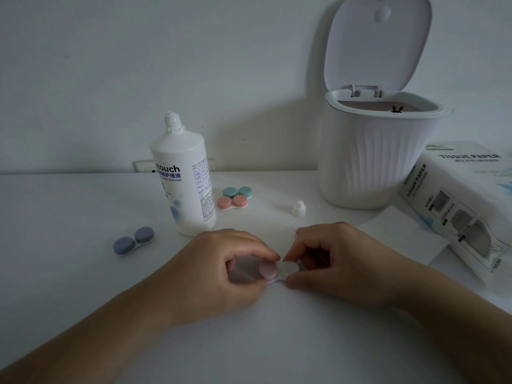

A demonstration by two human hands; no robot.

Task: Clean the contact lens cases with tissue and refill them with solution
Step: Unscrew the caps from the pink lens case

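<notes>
On the white table (83, 206), left hand (221, 270) grip pinching pink-capped lens case (273, 271), right hand (340, 261) grip pinching its other end

Both hands (221, 261) (332, 261) pinch a lens case (277, 270) (one pink cap on).

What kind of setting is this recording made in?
Probably a home desk or dressing table set against a plain wall. A small lidded bin stands open beside a pack of tissue paper, and a solution bottle stands uncapped while both hands hold a lens case.
</notes>
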